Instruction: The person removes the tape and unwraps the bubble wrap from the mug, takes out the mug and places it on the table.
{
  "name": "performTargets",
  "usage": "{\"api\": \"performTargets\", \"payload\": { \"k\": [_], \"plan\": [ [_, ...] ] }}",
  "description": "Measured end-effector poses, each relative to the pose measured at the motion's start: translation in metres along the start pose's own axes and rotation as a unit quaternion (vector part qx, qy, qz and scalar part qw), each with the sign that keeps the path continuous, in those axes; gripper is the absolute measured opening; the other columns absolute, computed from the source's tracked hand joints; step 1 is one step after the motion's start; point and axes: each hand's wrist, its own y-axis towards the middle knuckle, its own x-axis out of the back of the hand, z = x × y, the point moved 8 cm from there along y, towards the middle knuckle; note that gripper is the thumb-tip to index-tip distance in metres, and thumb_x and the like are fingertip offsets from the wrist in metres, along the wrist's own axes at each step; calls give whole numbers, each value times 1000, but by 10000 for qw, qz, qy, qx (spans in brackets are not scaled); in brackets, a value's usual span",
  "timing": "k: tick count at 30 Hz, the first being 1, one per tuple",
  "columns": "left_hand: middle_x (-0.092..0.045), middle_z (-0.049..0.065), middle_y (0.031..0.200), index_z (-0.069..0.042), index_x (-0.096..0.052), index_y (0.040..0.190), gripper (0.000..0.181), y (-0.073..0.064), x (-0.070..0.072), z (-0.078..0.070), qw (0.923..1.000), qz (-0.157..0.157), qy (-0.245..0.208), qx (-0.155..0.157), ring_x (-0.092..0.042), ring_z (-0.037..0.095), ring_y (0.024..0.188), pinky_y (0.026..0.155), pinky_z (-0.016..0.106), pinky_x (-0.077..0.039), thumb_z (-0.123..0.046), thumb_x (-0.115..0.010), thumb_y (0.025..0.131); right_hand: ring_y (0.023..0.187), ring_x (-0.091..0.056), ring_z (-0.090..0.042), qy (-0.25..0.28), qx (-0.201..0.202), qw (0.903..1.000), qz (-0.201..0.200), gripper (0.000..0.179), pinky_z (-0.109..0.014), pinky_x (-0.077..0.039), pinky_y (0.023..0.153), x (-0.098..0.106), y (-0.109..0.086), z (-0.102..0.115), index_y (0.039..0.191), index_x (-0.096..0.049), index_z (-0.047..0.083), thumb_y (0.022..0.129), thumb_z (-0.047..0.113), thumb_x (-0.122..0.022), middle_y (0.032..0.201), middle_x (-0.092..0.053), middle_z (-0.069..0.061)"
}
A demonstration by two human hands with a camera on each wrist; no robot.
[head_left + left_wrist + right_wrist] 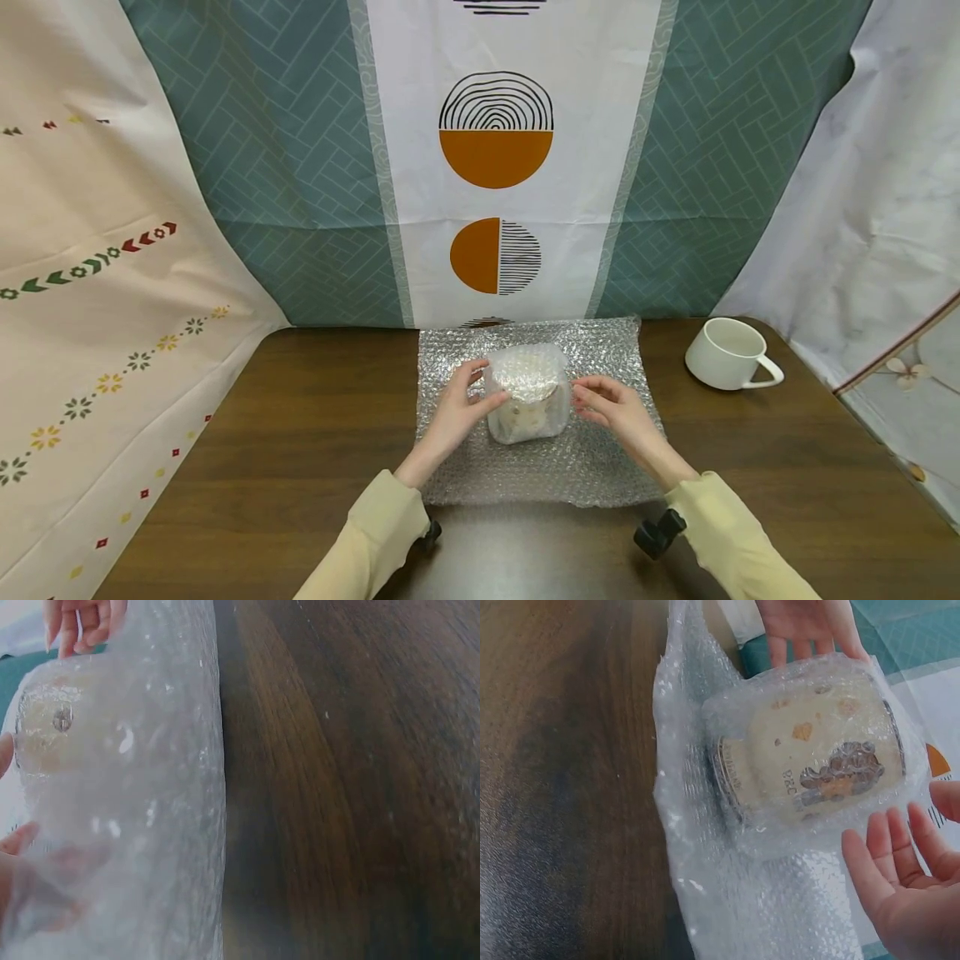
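Note:
A cream cup-like vessel (817,757) with orange and dark brown print lies inside clear bubble wrap. In the head view this wrapped bundle (527,404) sits on a spread bubble wrap sheet (510,479). My left hand (461,407) is at the bundle's left side, thumb over the front and fingers toward the back corner; the right wrist view shows those fingers (801,649) straight against the wrap. On the other side, my right hand (611,410) stands just off the bundle with relaxed, spread fingers. Nothing is held in it.
A white mug (724,357) stands at the back right of the brown wooden table (300,467), handle pointing right. Patterned cloths (285,167) hang behind and at both sides. Black straps (658,533) are on the wrists, below cream sleeves.

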Motion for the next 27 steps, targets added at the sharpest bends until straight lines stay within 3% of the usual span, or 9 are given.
{"api": "performTargets", "payload": {
  "k": [7,17,27],
  "plan": [
    [-32,26,134,9,-33,131,56,0,-2,3,9999,22,-106,-12,-28,41,123,93,53,-30,-8,-62,86,84,-60,-27,6,518,9984,232,27,-39,-48,77,-9,-4,6,103,-55,-9,89,13,-58,92,-60,-19],
    [-33,24,134,7,-34,131,56,0,-1,5,9999,-9,-96,55,-28,37,124,94,50,-32,-11,-62,86,88,-59,-32,-192,833,9947,580,27,-41,-48,76,-31,-12,15,109,-55,-11,87,6,-59,100,-60,-23],
    [-35,24,132,8,-36,129,54,0,-1,4,9999,15,-82,77,-30,38,123,93,51,-31,-11,-62,86,89,-57,-38,-216,755,9950,624,29,-41,-48,77,-35,-12,17,110,-55,-10,87,6,-60,101,-60,-22]
  ]
}}
